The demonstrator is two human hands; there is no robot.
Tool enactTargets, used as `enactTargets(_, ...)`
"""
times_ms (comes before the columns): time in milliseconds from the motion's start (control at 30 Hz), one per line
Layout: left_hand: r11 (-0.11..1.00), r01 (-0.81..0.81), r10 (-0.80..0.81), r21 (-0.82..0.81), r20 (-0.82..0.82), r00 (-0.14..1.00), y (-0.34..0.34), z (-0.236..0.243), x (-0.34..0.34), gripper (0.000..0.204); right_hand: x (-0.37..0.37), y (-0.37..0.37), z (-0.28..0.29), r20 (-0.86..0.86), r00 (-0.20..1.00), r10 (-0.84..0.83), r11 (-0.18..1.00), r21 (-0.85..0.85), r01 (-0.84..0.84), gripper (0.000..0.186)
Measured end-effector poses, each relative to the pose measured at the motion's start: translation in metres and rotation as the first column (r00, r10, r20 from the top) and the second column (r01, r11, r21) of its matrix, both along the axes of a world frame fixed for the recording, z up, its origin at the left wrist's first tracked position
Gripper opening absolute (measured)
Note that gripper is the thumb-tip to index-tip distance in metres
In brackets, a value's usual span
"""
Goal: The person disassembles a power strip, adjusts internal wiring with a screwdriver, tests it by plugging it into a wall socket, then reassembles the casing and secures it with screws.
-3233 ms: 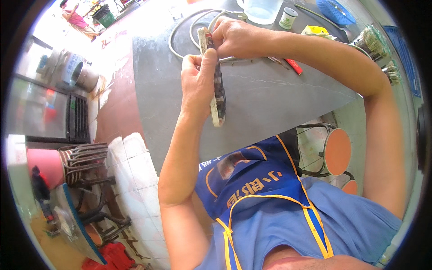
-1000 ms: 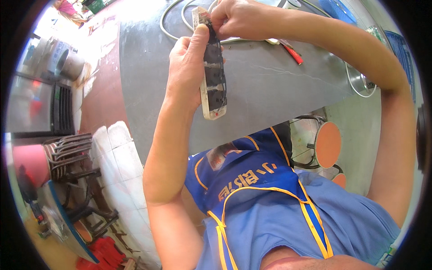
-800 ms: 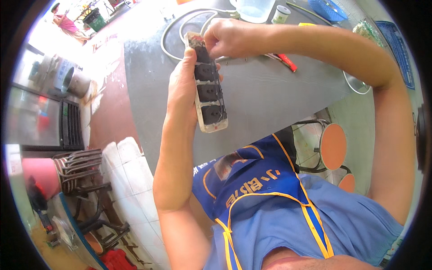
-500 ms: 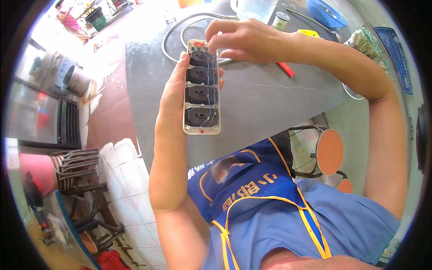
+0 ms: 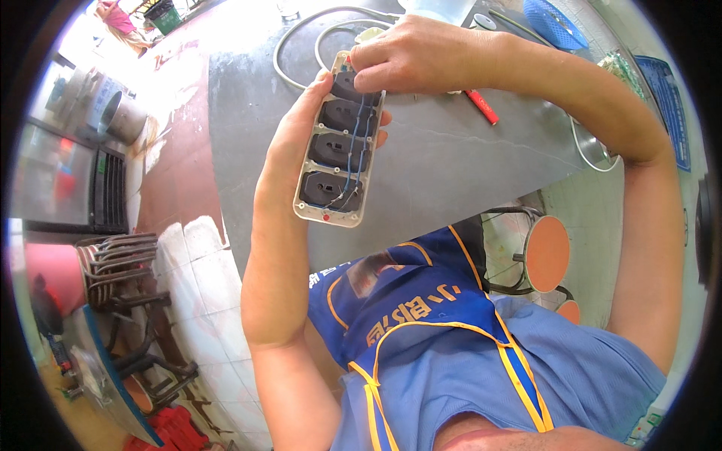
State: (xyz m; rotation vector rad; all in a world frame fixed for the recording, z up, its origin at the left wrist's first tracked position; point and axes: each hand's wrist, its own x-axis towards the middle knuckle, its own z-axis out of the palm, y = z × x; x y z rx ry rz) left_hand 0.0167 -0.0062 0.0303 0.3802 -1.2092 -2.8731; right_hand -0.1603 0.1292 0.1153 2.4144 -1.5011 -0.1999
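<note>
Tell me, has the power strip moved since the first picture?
Yes. Edge-on then, the power strip now shows its wired inside, and its lower end has swung left, nearer the left edge of the grey table.

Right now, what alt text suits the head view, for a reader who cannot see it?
A person's left hand holds an opened power strip, blue wires showing, with the right hand at its far end. Below is a grey table bearing a red object; an orange stool stands nearby.
</note>
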Motion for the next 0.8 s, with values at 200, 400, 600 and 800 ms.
enactTargets(200,0.997,0.079,-0.079,-0.016,0.004,0.997,-0.005,-0.002,-0.001,0.049,0.005,-0.009,0.021,0.031,0.997,0.073,0.985,0.156,-0.077,0.014)
enactTargets(400,0.997,0.062,-0.061,-0.039,0.03,0.998,-0.004,0.002,0.0,0.051,0.014,-0.01,0.023,0.075,0.994,-0.082,0.973,0.222,0.063,0.018)
enactTargets(600,0.993,0.117,-0.116,0.006,-0.081,0.99,-0.009,-0.002,0.004,0.052,0.035,-0.011,0.035,0.27,0.838,-0.473,0.857,0.36,0.368,0.02)
enactTargets(800,0.994,-0.004,-0.011,-0.106,-0.149,0.989,0.002,-0.008,0.0,0.055,0.025,-0.003,0.017,0.219,0.946,-0.238,0.968,0.135,0.212,0.024)
